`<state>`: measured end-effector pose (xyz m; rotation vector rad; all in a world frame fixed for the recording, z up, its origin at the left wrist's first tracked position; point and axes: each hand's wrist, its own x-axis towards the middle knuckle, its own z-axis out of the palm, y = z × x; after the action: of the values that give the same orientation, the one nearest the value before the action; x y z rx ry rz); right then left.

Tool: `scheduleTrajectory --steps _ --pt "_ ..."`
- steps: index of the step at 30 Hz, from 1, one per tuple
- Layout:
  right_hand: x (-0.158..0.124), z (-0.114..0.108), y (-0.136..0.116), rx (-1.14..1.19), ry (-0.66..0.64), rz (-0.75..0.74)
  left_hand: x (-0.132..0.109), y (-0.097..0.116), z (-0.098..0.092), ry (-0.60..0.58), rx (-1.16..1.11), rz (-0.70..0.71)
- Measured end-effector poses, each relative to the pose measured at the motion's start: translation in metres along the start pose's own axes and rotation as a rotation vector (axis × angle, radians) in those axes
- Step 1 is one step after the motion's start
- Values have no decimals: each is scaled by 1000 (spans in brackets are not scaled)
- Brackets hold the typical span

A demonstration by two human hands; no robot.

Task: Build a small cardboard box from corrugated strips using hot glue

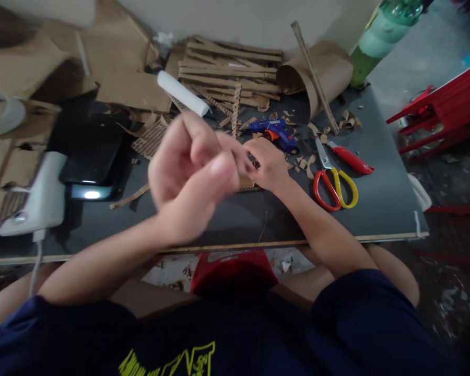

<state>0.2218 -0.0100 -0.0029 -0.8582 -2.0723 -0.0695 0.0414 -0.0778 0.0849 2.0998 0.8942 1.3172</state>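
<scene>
My left hand is raised over the table's front half, smeared by motion, with its fingers curled in and the thumb bent towards them. Whatever it may hold is hidden. Just right of it and lower, my right hand has its fingers bent down at a small cardboard piece, mostly covered by both hands. Behind them stands a narrow corrugated cardboard strip. A blue glue gun lies beyond my right hand, and scissors with red and yellow handles lie to its right.
Cardboard strips are piled at the back, beside a white roll and a curled cardboard tube. A green bottle and red-handled cutter are right. Left are a black device, a white corded device and tape.
</scene>
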Motion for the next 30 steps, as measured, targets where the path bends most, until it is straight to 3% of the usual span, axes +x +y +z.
scheduleTrajectory --steps 1,2,4,5,8,12,18,25,30 --pt "0 0 1 16 -1 7 10 -22 4 236 -76 6" --pt "0 0 1 34 -2 19 17 -44 8 252 3 57" --pt "1 0 1 73 -13 63 23 -83 11 70 357 147" --pt "1 -1 1 91 -18 84 23 -98 10 38 471 210" --pt "2 -2 0 135 -31 118 19 -120 6 -141 603 184" --pt "3 -3 -3 201 -45 95 18 -123 2 -280 620 226" --pt "5 -4 -4 236 -82 118 20 -123 1 -366 712 340" --pt "5 -4 -4 221 -113 104 20 -118 1 -371 696 371" --pt "3 -3 -4 195 -144 65 18 -123 4 -311 642 406"
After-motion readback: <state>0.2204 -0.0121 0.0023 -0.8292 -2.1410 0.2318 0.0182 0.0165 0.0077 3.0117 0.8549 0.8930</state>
